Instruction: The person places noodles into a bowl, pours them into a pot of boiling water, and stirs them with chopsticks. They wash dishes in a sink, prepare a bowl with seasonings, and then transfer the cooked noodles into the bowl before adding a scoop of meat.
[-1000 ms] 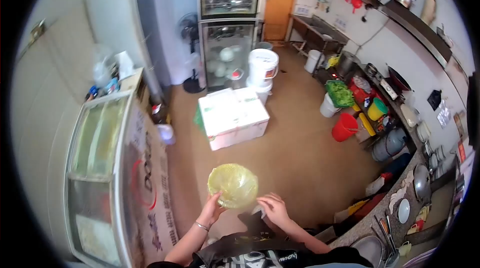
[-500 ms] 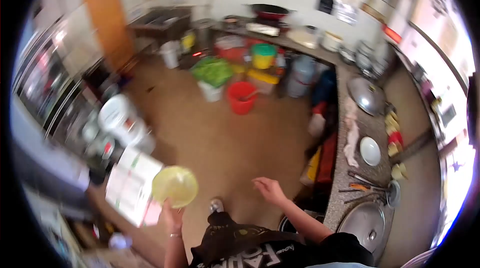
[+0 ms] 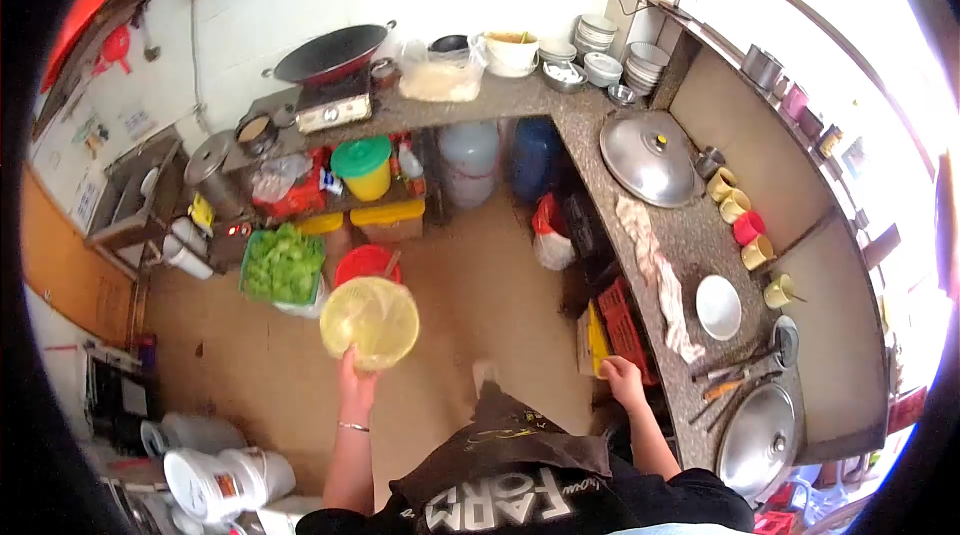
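My left hand [image 3: 358, 380] grips the near rim of a round, pale yellow plastic bowl [image 3: 370, 320], its inside facing up toward me. Part of a red bucket [image 3: 365, 263], with a handle sticking out, shows just beyond the bowl. Beside it stands a green basket [image 3: 245, 270] of leafy green vegetables [image 3: 283, 265]. My right hand [image 3: 622, 380] hangs by the counter on the right, fingers curled in and nothing visible in them. Close to it are a yellow box [image 3: 597, 335] and a red crate [image 3: 625, 325] under the counter.
Along the right counter [image 3: 655, 365] lie a cloth [image 3: 655, 275], a white bowl [image 3: 718, 307], large metal lids [image 3: 650, 157] and cooking tools. A wok [image 3: 335, 55] sits on the back counter. White buckets [image 3: 205, 483] stand at lower left. Brown floor [image 3: 440, 275] lies ahead.
My view has swung right and come closer to the counters. The bowl stays in my left hand and is now before the red bucket. My right hand has moved toward the right counter, fingers more curled.
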{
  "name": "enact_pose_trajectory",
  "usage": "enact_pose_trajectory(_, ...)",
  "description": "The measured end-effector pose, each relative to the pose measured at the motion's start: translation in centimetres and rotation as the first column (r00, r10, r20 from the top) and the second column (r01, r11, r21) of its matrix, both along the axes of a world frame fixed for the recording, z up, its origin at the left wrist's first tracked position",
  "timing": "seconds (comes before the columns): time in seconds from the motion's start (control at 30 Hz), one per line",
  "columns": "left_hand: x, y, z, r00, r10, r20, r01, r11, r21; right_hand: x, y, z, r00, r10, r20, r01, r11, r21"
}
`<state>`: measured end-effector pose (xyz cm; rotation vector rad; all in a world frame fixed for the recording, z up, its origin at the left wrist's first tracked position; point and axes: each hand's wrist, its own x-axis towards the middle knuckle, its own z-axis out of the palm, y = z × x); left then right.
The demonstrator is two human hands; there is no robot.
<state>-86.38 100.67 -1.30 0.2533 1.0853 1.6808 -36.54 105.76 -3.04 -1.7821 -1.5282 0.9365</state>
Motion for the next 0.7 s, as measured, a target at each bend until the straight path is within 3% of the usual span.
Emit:
enact_pose_trajectory(0.1, -0.9, 13.7, 0.5, 0.996, -0.093, 0.015, 0.092, 0.994, 0.063, -0.6, 10.1, -2.4, 0.976, -0.137, -0.167, 0.14, 0.99, 0.007)
enact_pose_trajectory(0.17, -1.7, 21.2, -0.1, 0.992, -0.124, -0.002, 0.124, 0.987, 0.103, -3.2, 19.6, -3.1, 0.998, -0.063, -0.018, 0.065, 0.992, 0.109)
enact_pose_trajectory(0.2, -2.0, 24.7, -1.4, 0.992, -0.124, 0.013, 0.121, 0.985, 0.124, -5.7, 25.0, -3.2, 0.994, 0.003, -0.106, 0.01, 0.993, 0.119)
enact_pose_trajectory(0.27, -3.7, 28.5, -1.5, 0.991, -0.126, 0.045, 0.121, 0.987, 0.102, -11.3, 34.7, -0.1, 0.981, 0.102, -0.162, -0.091, 0.993, 0.072)
enact_pose_trajectory(0.3, -4.4, 30.3, -1.0, 0.985, -0.128, 0.111, 0.116, 0.987, 0.109, -15.8, 38.2, 4.1, 0.972, 0.186, -0.144, -0.16, 0.971, 0.176)
enact_pose_trajectory(0.33, -5.0, 32.3, -0.8, 0.975, -0.122, 0.184, 0.099, 0.987, 0.129, -19.5, 42.0, 7.1, 0.939, 0.234, -0.25, -0.201, 0.968, 0.151)
enact_pose_trajectory(0.4, -8.6, 35.1, -2.7, 0.983, -0.111, 0.148, 0.09, 0.986, 0.137, -25.9, 49.8, 12.0, 0.885, 0.423, -0.195, -0.378, 0.897, 0.229)
enact_pose_trajectory(0.43, -10.3, 37.2, -3.5, 0.99, -0.112, 0.083, 0.099, 0.985, 0.145, -28.6, 54.0, 12.7, 0.869, 0.468, -0.163, -0.418, 0.869, 0.266)
enact_pose_trajectory(0.5, -12.3, 41.9, -2.2, 0.984, -0.073, 0.165, 0.049, 0.989, 0.141, -32.7, 63.1, 12.0, 0.826, 0.562, -0.034, -0.496, 0.755, 0.428)
enact_pose_trajectory(0.6, -16.8, 48.6, -4.3, 0.978, -0.071, 0.195, 0.061, 0.997, 0.053, -38.4, 74.7, 12.0, 0.86, 0.511, -0.006, -0.463, 0.784, 0.414)
enact_pose_trajectory(0.63, -18.5, 51.3, -6.9, 0.981, -0.135, -0.142, 0.14, 0.99, 0.026, -40.1, 78.5, 11.8, 0.866, 0.5, -0.016, -0.454, 0.8, 0.393)
enact_pose_trajectory(0.67, -19.3, 53.8, -7.7, 0.872, -0.188, -0.451, 0.202, 0.979, -0.018, -41.9, 82.1, 11.1, 0.866, 0.5, -0.007, -0.46, 0.803, 0.379)
enact_pose_trajectory(0.7, -19.9, 56.7, -8.5, 0.885, -0.177, -0.431, 0.19, 0.982, -0.013, -44.0, 86.1, 10.2, 0.881, 0.465, 0.089, -0.46, 0.795, 0.396)
